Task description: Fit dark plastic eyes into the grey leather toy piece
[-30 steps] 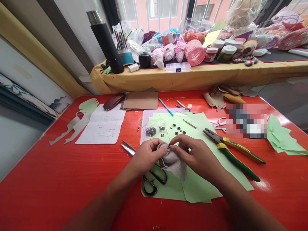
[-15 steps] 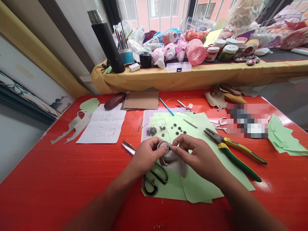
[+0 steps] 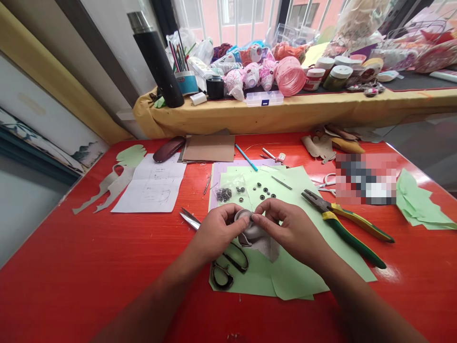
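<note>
My left hand (image 3: 220, 231) is closed on a small grey leather or fabric piece (image 3: 263, 244), thumb on its curved upper edge. My right hand (image 3: 291, 231) pinches a small dark snap button (image 3: 252, 217) against that piece; the fingertips partly hide it. The lower part of the grey piece hangs over green paper (image 3: 293, 267). Beyond my hands, several loose dark snap parts (image 3: 262, 196) lie on the paper, beside a clear plastic bag (image 3: 233, 183) holding more. Scissors (image 3: 223, 276) with black handles lie partly under my left hand.
Large pliers (image 3: 330, 214) with green and yellow handles lie right of my right hand. A marked white sheet (image 3: 153, 188), brown boards (image 3: 210, 148) and a blue pen (image 3: 246, 157) are farther back on the red table (image 3: 117, 262). A black flask (image 3: 157, 64) stands on the sill.
The view has shifted very slightly. Both hands stay together at the grey piece, with the right fingertips pressed a little closer over the snap button.
</note>
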Motion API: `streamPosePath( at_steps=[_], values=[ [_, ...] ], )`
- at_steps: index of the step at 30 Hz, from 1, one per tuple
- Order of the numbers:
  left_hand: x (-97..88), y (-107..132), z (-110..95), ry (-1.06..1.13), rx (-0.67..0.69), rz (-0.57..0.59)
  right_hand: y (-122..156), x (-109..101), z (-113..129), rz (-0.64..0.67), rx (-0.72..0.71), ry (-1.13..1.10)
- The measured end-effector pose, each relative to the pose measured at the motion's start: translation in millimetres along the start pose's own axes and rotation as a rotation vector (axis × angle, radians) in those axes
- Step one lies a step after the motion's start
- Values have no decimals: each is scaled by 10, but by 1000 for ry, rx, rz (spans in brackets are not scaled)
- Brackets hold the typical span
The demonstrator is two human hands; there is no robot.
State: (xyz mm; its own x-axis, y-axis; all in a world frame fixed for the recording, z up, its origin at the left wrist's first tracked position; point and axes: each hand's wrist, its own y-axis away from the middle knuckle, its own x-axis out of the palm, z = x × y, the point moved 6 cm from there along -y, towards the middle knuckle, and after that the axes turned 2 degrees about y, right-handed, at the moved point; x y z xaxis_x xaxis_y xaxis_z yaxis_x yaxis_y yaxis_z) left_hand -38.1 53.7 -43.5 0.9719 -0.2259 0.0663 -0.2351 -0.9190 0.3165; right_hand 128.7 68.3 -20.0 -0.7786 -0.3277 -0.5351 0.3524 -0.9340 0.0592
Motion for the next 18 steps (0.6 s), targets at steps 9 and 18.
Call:
streamPosePath(
  at_steps=[9, 18],
  values=[
    [23, 22, -4, -63, 31, 73, 6, -2, -25, 29, 24, -29],
    [17, 35, -3, -78, 47, 27, -13, 27, -70, 70, 50, -108]
  ],
)
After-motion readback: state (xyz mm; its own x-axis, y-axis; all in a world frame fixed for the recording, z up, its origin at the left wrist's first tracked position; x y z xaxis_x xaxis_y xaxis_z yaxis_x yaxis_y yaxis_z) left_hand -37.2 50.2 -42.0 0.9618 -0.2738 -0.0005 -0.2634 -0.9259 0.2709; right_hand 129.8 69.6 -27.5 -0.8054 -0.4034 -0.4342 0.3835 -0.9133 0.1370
